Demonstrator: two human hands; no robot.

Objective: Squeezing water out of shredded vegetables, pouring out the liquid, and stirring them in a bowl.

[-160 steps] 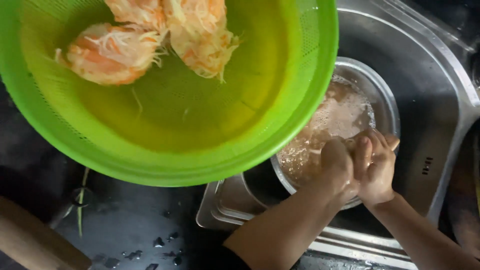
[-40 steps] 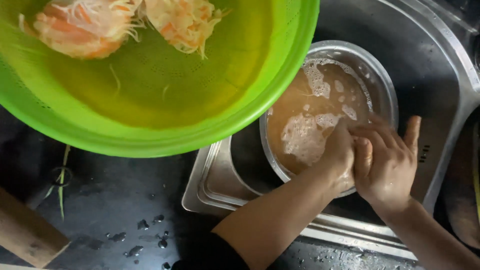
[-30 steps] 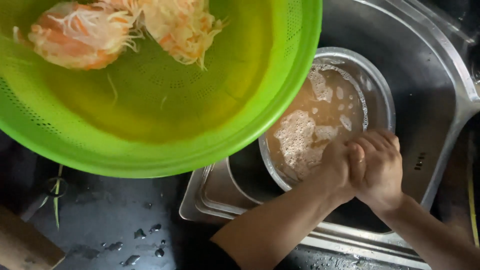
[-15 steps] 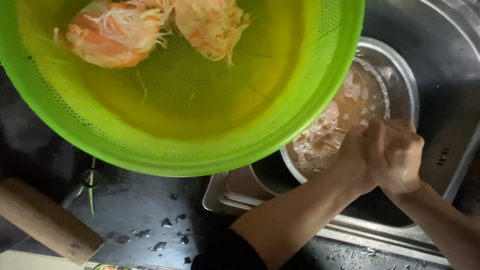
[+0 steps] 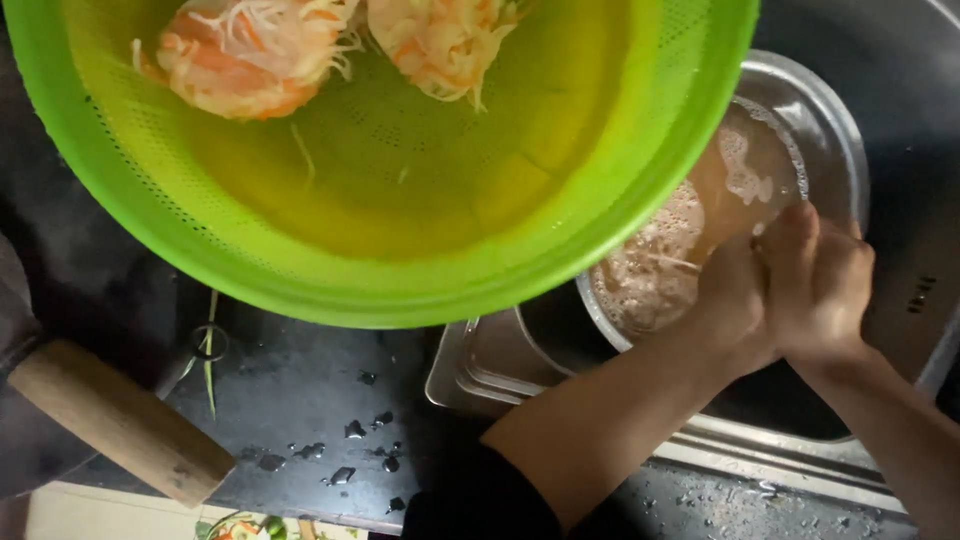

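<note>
My left hand point(image 5: 735, 300) and my right hand point(image 5: 822, 282) are pressed tightly together over the near right side of a steel bowl point(image 5: 830, 130). The bowl stands in a sink and holds brownish, foamy water point(image 5: 655, 280). A few pale strands point(image 5: 668, 262) stick out between my palms toward the water; the rest of what they squeeze is hidden. A big green colander point(image 5: 400, 200) fills the upper left and overlaps the bowl's left rim. Two pressed clumps of orange and white shredded vegetables point(image 5: 250, 55) lie at its far side.
A steel sink point(image 5: 900, 60) surrounds the bowl, with a stepped steel edge point(image 5: 470, 365) at its left. The dark counter point(image 5: 300, 400) is wet with scattered drops. A wooden handle point(image 5: 120, 425) lies at the lower left. A thin green strip point(image 5: 210, 355) lies under the colander's rim.
My right hand's fingers were spread about a second ago; both hands have since closed against each other and stay clasped. The colander now fills more of the view.
</note>
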